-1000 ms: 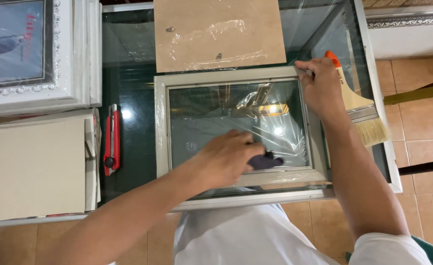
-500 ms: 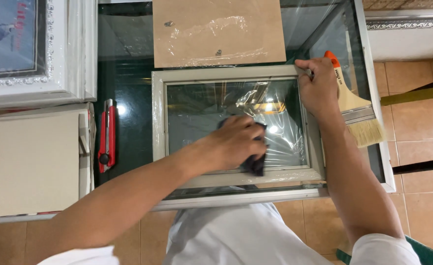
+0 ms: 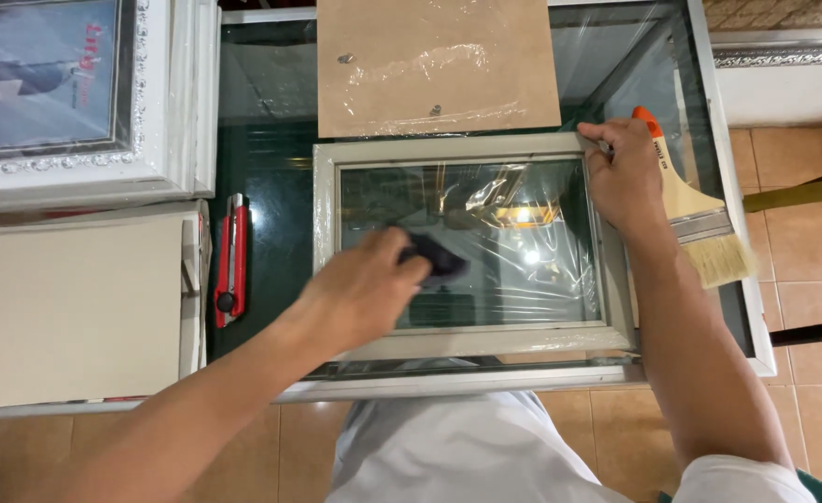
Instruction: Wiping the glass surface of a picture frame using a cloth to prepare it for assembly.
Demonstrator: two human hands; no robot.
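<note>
A pale wooden picture frame (image 3: pixel 327 242) with a glass pane lies flat on a glass-topped table (image 3: pixel 271 177). My left hand (image 3: pixel 360 289) presses a dark cloth (image 3: pixel 434 258) onto the left half of the pane. Resting on the frame's upper right corner, my right hand (image 3: pixel 620 177) holds it down. A paintbrush (image 3: pixel 690 210) with an orange-tipped wooden handle lies just right of that hand, bristles toward me.
A brown backing board (image 3: pixel 434 65) with clear film lies beyond the frame. A red utility knife (image 3: pixel 232 261) lies left of the frame. A white ornate framed picture (image 3: pixel 76 102) and a beige board (image 3: pixel 67 307) sit at far left. Tiled floor lies below.
My left hand has slid the dark cloth leftward across the glass, from the lower right area to the left half. My right hand has stayed on the corner.
</note>
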